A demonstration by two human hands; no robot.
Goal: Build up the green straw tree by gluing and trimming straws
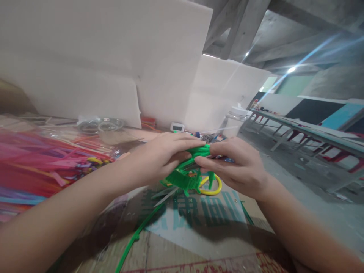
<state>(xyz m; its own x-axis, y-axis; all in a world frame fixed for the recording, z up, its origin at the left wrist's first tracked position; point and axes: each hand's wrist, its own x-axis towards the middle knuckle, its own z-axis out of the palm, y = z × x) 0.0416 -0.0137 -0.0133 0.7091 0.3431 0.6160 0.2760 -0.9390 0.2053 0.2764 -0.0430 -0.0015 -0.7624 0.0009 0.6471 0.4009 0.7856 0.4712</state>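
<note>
Left hand (173, 151) and right hand (240, 163) are partly closed; the green piece (182, 179) is gripped between them, at its left and right. Neither is clearly nearer; its long axis cannot be told. Yellow-handled scissors (218, 186) are partly covered beneath it. Nearer the body, a strand (129, 247) is seen; strips (42, 163) are heaped leftward.
</note>
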